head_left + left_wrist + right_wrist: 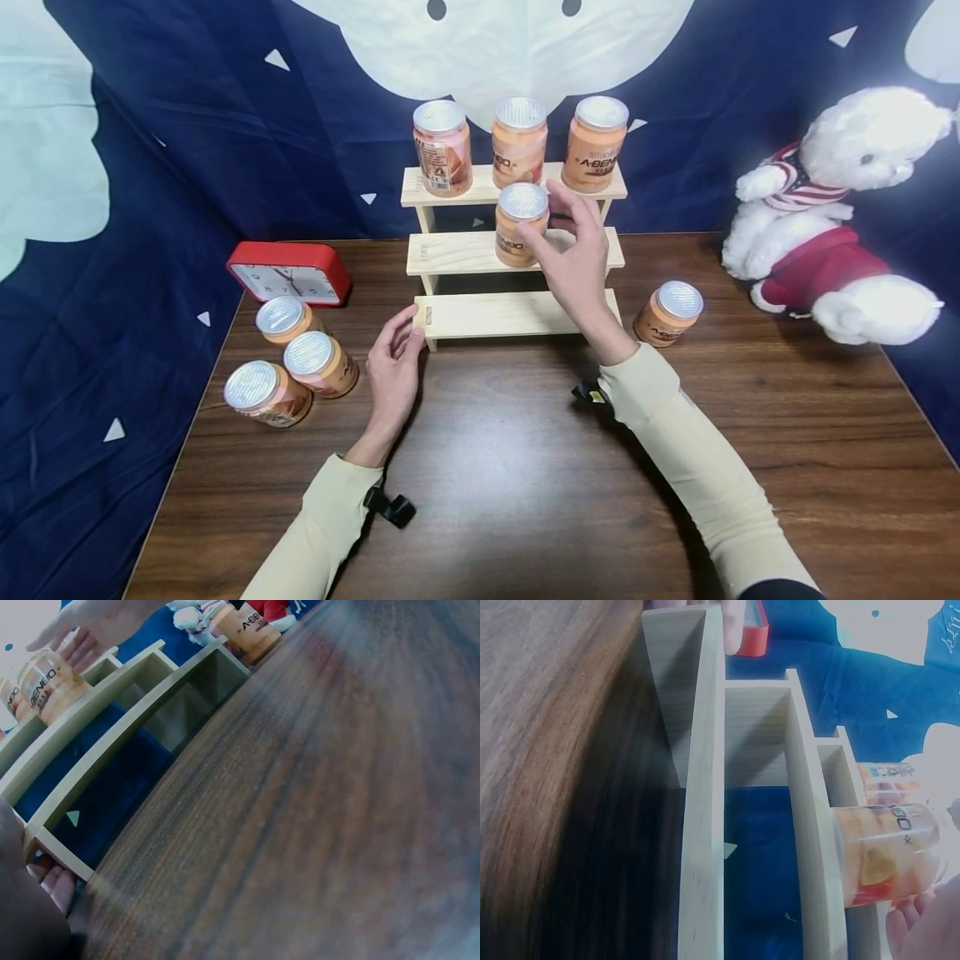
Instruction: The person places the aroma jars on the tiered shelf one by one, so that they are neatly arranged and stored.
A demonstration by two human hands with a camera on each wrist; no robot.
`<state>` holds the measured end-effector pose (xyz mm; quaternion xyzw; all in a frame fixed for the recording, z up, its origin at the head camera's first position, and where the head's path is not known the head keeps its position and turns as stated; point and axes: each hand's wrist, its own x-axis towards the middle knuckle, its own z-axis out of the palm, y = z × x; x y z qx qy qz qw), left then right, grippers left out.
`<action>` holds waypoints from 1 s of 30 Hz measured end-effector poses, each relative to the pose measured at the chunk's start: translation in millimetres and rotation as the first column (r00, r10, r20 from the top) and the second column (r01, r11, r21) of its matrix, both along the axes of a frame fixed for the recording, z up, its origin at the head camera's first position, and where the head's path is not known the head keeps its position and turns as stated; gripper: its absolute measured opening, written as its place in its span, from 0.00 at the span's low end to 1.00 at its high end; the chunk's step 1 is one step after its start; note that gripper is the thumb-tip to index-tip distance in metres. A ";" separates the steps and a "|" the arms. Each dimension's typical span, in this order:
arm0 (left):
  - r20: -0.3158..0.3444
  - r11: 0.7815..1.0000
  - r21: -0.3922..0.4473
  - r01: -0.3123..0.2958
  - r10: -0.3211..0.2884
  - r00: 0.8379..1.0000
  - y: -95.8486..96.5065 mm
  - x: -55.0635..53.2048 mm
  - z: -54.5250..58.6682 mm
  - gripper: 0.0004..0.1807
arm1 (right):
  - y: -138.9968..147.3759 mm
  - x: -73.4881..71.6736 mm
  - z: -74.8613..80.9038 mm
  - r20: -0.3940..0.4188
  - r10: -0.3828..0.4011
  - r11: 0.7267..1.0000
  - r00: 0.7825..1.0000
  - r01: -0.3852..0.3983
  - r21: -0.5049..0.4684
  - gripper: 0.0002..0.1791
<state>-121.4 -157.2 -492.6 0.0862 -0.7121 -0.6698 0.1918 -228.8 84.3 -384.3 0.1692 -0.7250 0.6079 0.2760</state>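
A three-step wooden display stand (495, 315) stands on the table. My left hand (393, 367) holds the left end of its lowest step, with fingers (56, 885) showing behind the end support in the left wrist view. On the middle step is an orange-labelled fruit jar (517, 242) with a silver lid, upright. My right hand (573, 258) grips this jar from the right, thumb in front and fingers at its far right side. Along the top step stand three similar jars: a left jar (442, 154), a middle jar (519, 150) and a right jar (595, 150).
Three more jars (322, 367) cluster at the table's left, before a red clock (288, 273). A single jar (667, 315) stands right of the stand. A white plush toy (832, 217) in red clothing sits at the right. Behind hangs a dark blue curtain (315, 167).
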 end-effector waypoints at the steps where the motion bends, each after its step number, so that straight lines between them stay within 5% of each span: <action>1: 0.001 1.000 0.002 -0.001 0.001 1.000 0.0 -0.1 0.1 0.19 | 0.8 1.7 0.6 -0.010 -0.003 1.000 1.000 0.003 -0.008 0.34; 20: 0.009 1.000 -0.014 0.006 -0.006 1.000 -0.8 0.2 -1.5 0.19 | 19.3 34.4 11.6 -0.133 -0.025 1.000 0.991 0.026 0.007 0.30; 30: 0.009 1.000 -0.011 -0.001 0.001 1.000 -0.4 0.6 -1.5 0.19 | 32.4 53.3 11.6 -0.130 0.037 0.997 0.991 -0.047 -0.068 0.30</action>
